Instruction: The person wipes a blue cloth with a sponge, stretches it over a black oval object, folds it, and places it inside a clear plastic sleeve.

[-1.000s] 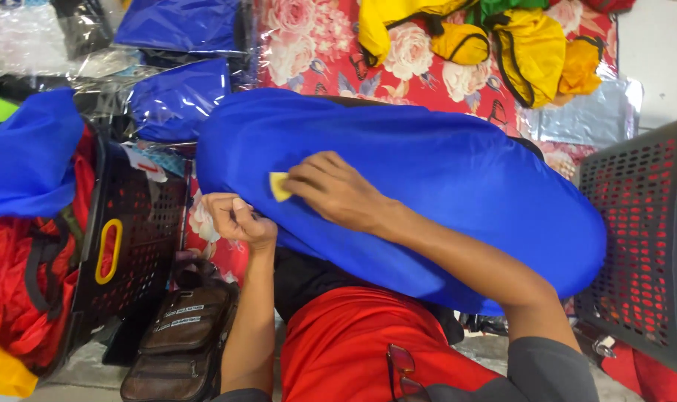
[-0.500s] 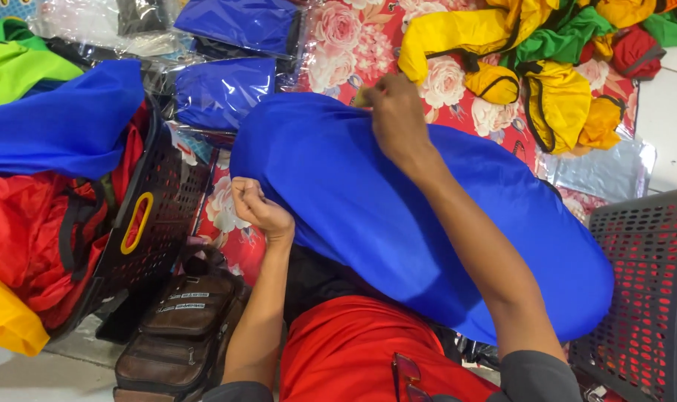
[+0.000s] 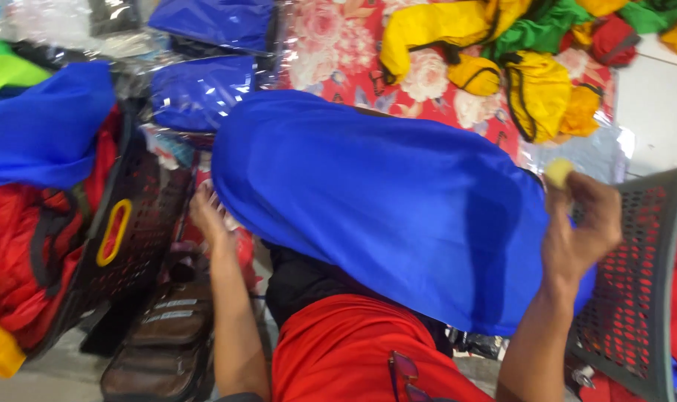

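Marking step on the blue cloth (image 3: 383, 216): right hand (image 3: 580, 231) fingers pinch yellow chalk (image 3: 559, 173) clear of it, left hand (image 3: 208, 216) grips the edge; next stroke likely needs cloth taut.

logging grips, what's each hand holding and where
Right hand pinches a small yellow piece at its fingertips; left hand grips the big blue fabric bag at its left edge.

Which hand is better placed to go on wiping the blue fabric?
Right, probably: the right hand holds the small yellow piece at the blue fabric's right end; the left hand only grips its left edge.
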